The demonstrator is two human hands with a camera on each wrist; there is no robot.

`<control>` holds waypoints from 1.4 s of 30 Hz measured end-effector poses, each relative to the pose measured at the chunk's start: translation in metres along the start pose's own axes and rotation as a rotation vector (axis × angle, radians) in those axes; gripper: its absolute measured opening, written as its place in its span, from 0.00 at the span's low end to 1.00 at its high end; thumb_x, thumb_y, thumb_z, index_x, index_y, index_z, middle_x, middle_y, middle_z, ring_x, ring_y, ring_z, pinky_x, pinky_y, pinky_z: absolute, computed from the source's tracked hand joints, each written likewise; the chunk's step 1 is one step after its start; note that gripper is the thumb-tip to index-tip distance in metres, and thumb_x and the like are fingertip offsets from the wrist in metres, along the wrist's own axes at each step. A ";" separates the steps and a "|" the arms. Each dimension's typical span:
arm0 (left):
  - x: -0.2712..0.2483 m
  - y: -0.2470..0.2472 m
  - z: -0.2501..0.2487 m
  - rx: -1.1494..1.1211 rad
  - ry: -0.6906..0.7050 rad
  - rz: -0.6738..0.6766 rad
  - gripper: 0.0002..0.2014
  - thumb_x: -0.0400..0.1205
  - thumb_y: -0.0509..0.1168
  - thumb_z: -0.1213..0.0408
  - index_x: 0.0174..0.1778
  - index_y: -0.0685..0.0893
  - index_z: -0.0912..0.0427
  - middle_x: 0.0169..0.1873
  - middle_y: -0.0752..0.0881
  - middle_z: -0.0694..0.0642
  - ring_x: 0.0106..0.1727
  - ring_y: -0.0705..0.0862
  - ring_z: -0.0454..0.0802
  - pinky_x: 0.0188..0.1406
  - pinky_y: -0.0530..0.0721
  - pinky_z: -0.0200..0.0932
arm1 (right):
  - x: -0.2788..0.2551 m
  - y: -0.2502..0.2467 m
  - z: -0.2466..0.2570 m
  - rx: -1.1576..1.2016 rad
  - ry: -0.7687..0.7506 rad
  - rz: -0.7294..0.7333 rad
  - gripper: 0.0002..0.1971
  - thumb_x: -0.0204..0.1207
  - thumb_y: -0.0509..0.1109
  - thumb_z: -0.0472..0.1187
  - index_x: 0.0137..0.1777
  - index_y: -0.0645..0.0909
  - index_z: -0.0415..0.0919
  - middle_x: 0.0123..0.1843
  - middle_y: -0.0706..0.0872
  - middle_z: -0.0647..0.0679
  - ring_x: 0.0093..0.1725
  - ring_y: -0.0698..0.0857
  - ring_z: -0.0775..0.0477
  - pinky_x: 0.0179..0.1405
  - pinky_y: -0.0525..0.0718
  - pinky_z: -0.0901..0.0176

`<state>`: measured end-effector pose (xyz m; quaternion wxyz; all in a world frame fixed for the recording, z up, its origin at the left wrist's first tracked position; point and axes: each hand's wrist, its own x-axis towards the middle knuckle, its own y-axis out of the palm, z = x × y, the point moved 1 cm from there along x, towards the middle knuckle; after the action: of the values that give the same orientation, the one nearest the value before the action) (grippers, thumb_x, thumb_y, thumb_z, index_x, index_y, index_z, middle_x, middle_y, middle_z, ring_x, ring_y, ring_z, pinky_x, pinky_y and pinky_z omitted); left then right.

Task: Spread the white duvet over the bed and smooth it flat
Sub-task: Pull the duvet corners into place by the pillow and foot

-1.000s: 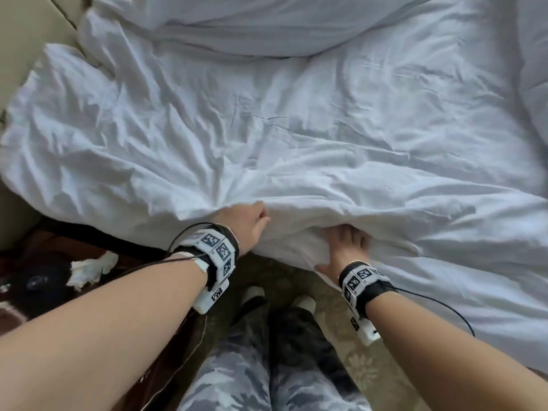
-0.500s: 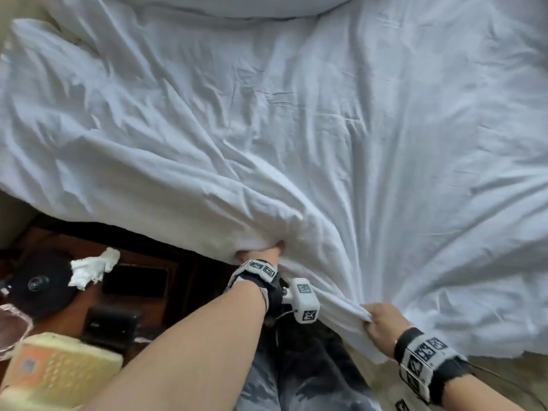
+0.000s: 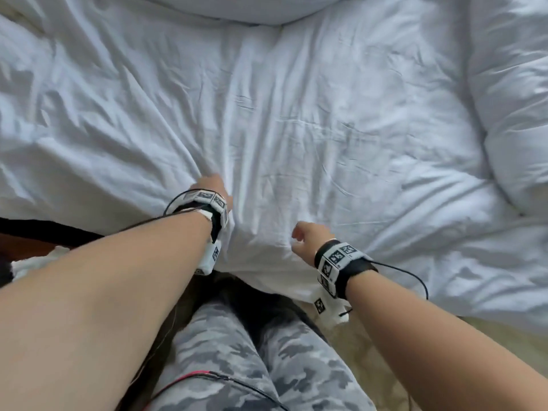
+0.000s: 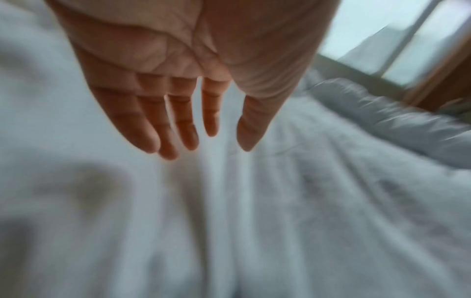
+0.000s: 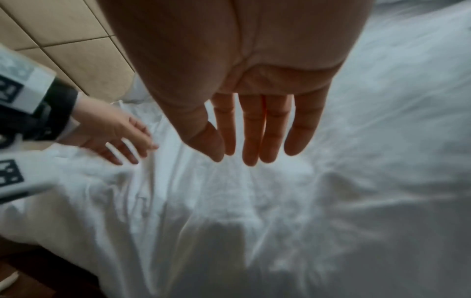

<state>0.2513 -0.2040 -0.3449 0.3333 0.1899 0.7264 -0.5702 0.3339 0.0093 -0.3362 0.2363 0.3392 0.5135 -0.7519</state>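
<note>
The white duvet (image 3: 311, 129) covers the bed, creased, with folds fanning out from its near edge (image 3: 267, 262), which hangs over the bedside in front of my legs. My left hand (image 3: 209, 185) is over the duvet just inside that edge. In the left wrist view this hand (image 4: 209, 129) has straight fingers, palm down, and holds nothing. My right hand (image 3: 308, 235) is a little to the right and nearer. Its fingers (image 5: 249, 153) are also straight above the cloth and hold nothing. The left hand (image 5: 114, 137) shows beside it there. Whether either palm touches the cloth is unclear.
A thick bunched roll of white bedding (image 3: 510, 114) lies along the right side. A pillow (image 3: 237, 7) sits at the top. A dark wooden nightstand (image 3: 29, 241) with a crumpled tissue (image 3: 35, 262) stands at the left. A beige padded headboard (image 5: 63, 40) is beyond the left hand.
Both hands gripped the duvet's near edge and pulled it toward me. They have since let go and moved up over the duvet top with fingers straight.
</note>
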 end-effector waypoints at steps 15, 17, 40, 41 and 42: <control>-0.024 0.081 -0.162 0.239 0.113 0.216 0.22 0.78 0.67 0.55 0.66 0.77 0.62 0.64 0.83 0.63 0.63 0.82 0.60 0.60 0.80 0.45 | 0.004 -0.085 -0.296 -0.363 0.346 0.135 0.28 0.67 0.72 0.46 0.70 0.73 0.49 0.76 0.70 0.45 0.77 0.70 0.39 0.67 0.75 0.45; -0.034 0.094 -0.211 0.254 0.135 0.189 0.21 0.79 0.66 0.57 0.66 0.77 0.61 0.64 0.83 0.63 0.64 0.82 0.60 0.59 0.80 0.44 | -0.005 -0.073 -0.345 -0.329 0.395 0.369 0.24 0.69 0.73 0.44 0.67 0.79 0.44 0.68 0.81 0.45 0.68 0.81 0.40 0.52 0.79 0.47; -0.076 0.200 -0.574 -0.009 0.370 0.712 0.18 0.80 0.66 0.49 0.58 0.84 0.58 0.54 0.86 0.61 0.46 0.85 0.52 0.42 0.82 0.33 | -0.003 -0.187 -0.500 0.098 0.120 0.035 0.15 0.75 0.65 0.42 0.60 0.81 0.44 0.60 0.87 0.41 0.61 0.84 0.39 0.61 0.80 0.57; -0.066 0.178 -0.575 -0.124 0.322 0.614 0.16 0.81 0.65 0.51 0.56 0.85 0.59 0.50 0.87 0.61 0.40 0.85 0.52 0.34 0.80 0.35 | 0.004 -0.196 -0.491 0.062 0.082 0.054 0.16 0.75 0.66 0.43 0.62 0.80 0.45 0.61 0.86 0.41 0.61 0.84 0.39 0.62 0.81 0.56; -0.053 0.157 -0.574 -0.168 0.296 0.471 0.16 0.81 0.64 0.52 0.58 0.84 0.59 0.53 0.88 0.61 0.44 0.86 0.54 0.38 0.81 0.38 | 0.015 -0.207 -0.486 0.026 0.051 0.053 0.17 0.75 0.67 0.44 0.63 0.79 0.46 0.63 0.85 0.42 0.62 0.83 0.40 0.63 0.80 0.56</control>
<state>0.2378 0.3933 -0.3450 0.3616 0.4062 0.7477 -0.3810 0.3087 0.5376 -0.3385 0.2384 0.3749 0.5004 -0.7431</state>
